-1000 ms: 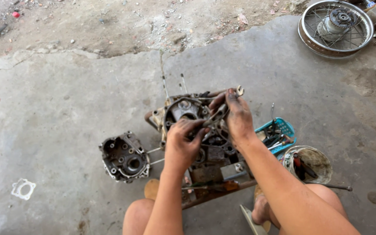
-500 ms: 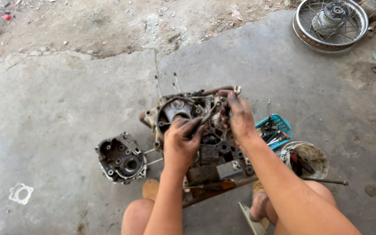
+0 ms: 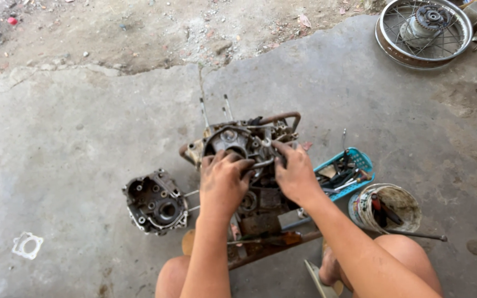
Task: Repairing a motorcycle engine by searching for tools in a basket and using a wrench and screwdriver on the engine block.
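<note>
Both hands rest on the engine case (image 3: 244,144); the cylinder head (image 3: 154,202) lies left, the tool basket (image 3: 360,161) and bucket (image 3: 409,200) right, the spoked wheel (image 3: 423,30) far right.

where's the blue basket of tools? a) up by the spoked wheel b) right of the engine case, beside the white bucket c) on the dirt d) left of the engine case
b: the blue basket lies right of the engine case, next to the white bucket.

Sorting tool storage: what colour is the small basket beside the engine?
Turquoise basket, head view.
</note>
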